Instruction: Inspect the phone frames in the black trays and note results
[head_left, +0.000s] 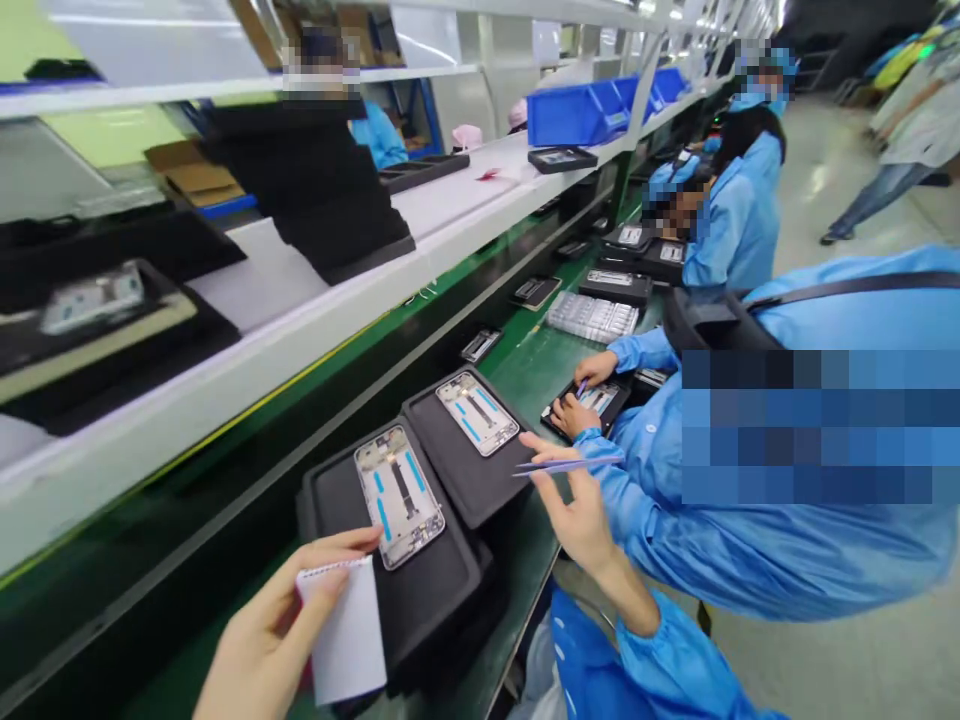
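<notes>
A white rectangular paper pad (pixel 349 640) is gripped by the left hand (pixel 277 610), beside a silver phone frame with blue strips (pixel 390 475) lying on a black foam tray (pixel 435 615). Slim purple tweezers (pixel 570 464) are pinched in the right hand (pixel 581 515). The second silver phone frame (pixel 478 412) could be scratched by dipped tweezer tips; the nearer might be shifted by a fingertip nudge.

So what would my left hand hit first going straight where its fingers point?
Your left hand would probably meet the nearer phone frame first; it appears right at the frame's edge, though depth is unclear.
</notes>
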